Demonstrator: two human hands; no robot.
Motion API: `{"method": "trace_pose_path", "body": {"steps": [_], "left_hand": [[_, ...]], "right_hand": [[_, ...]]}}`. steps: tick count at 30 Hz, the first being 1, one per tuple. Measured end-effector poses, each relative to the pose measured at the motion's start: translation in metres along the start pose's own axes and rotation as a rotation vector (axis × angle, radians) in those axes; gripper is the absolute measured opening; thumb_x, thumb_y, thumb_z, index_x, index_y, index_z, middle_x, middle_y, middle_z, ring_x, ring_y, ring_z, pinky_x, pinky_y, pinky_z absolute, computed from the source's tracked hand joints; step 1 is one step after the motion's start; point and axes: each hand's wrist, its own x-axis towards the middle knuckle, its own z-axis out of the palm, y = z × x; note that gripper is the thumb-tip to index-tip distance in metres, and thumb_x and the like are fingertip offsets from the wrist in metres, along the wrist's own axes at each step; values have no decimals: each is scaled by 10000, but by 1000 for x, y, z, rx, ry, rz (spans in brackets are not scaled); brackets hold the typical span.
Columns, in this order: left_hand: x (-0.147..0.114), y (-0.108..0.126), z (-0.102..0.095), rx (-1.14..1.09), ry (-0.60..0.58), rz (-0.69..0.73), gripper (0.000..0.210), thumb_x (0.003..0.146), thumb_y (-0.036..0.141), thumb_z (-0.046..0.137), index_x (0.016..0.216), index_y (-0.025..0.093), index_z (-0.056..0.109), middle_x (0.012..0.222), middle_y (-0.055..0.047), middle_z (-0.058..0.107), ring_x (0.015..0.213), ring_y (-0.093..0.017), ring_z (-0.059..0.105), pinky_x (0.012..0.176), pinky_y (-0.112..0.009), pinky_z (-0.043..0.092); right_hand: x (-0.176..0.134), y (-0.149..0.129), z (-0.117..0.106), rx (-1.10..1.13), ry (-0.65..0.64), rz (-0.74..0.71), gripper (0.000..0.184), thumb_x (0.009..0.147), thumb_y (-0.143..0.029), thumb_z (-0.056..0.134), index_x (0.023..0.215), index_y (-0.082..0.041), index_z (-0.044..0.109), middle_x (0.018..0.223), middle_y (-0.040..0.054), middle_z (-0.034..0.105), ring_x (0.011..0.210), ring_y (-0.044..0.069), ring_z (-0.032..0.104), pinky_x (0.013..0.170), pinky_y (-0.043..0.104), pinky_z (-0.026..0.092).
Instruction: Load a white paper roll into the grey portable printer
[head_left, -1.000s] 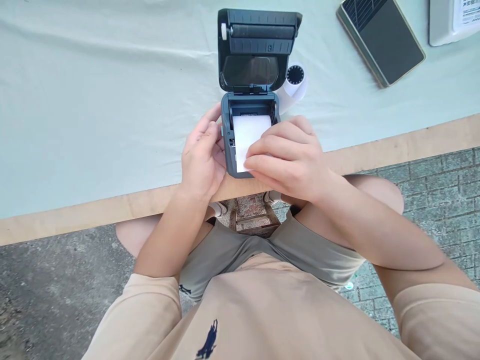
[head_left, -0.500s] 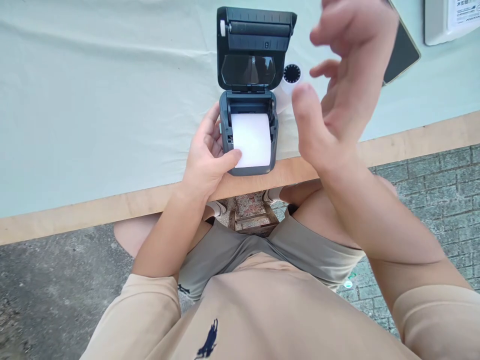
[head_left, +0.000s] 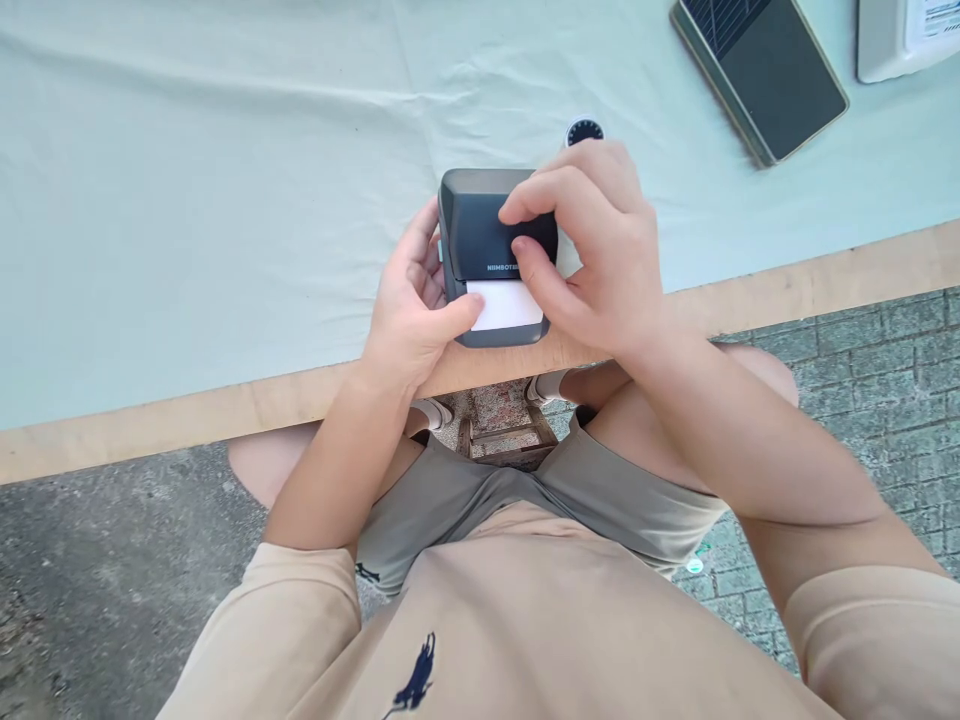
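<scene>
A dark label printer (head_left: 476, 225) with white lettering on its lid rests near the table's front edge. The lid is down over the body; whether it is latched cannot be seen. White label paper (head_left: 504, 308) shows below the lid's front edge. My left hand (head_left: 412, 295) grips the printer's left side, its thumb on the paper and its other fingers partly hidden beside the casing. Over the right part of the lid is my right hand (head_left: 592, 235), fingers bent, with thumb and index fingertips apart on or just above the lid surface. It holds nothing.
Behind my right hand stands a small item with a round black end (head_left: 585, 131), mostly covered. A dark phone-like slab (head_left: 765, 75) lies at the back right, beside a white device with a label (head_left: 889, 45). The pale cloth (head_left: 210, 220) covers the table up to its wooden edge (head_left: 825, 270).
The printer's lid has swung down from standing open to covering the body. My right hand came down and left from the upper right onto the lid. My left hand stayed in place.
</scene>
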Motion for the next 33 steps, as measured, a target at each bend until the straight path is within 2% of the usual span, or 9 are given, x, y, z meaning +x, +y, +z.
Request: {"method": "trace_pose_path", "body": {"steps": [4,7,10,13,16,21,24,28,33], "left_hand": [[0,-1,0,-82,6,4,711,604,300,867,1254,255,583,1299,-53,636,1287,-311,575,1055,-394,538],[-1,-2,2,-188,32,8,542,739,391,803,1215,250,585,1192,-44,675,1205,-278,643,990,-404,581],[-2,-2,4,-197,64,18,408,823,363,748,1187,262,594,1142,-23,703,1199,-252,661,959,-374,595],[-1,0,4,-204,57,22,426,802,289,770,1190,224,606,1099,-28,733,1186,-252,674,936,-356,608],[0,3,4,-228,48,35,431,784,239,779,1180,189,618,1031,-31,758,1198,-257,674,999,-373,591],[1,2,3,-205,32,57,452,763,300,808,1171,194,644,1028,-29,761,1252,-284,643,1080,-402,549],[1,0,1,-158,42,65,463,753,345,820,1167,219,657,1080,-28,751,1307,-300,599,1101,-410,531],[0,-2,0,-114,25,82,453,791,381,786,1199,234,654,1166,-41,729,1341,-314,566,1081,-416,546],[-1,-1,-1,-140,-31,95,425,816,343,768,1212,237,657,1171,-18,722,1288,-286,613,1119,-423,523]], "right_hand": [[2,-1,-2,-48,-80,91,206,841,-149,484,950,-306,561,1007,43,670,971,239,604,892,426,481],[0,0,-4,-37,-81,91,180,869,-217,522,1015,-306,577,1076,52,663,1024,237,598,911,426,476],[-2,3,-5,-110,-102,129,215,901,-366,534,1102,-307,583,1167,65,648,1150,274,553,946,459,448],[-3,4,-7,-203,-171,178,316,932,-484,454,1172,-325,585,1242,56,634,1253,302,487,1006,485,407],[-2,3,-9,-231,-210,183,365,945,-516,408,1207,-337,588,1288,40,619,1289,287,470,1052,471,387],[1,-4,-13,-285,-276,203,416,955,-550,385,1276,-343,548,1374,10,587,1402,276,406,1129,471,332],[-1,3,-17,-291,-258,190,493,946,-610,387,1323,-317,513,1375,29,594,1450,307,351,1162,513,282],[-3,26,-22,-278,-243,147,700,885,-744,399,1358,-237,496,1323,114,626,1482,395,266,1186,662,124],[3,36,-28,-233,-283,31,618,887,-686,459,1353,-286,535,1098,83,709,1503,371,264,1168,738,92]]}}
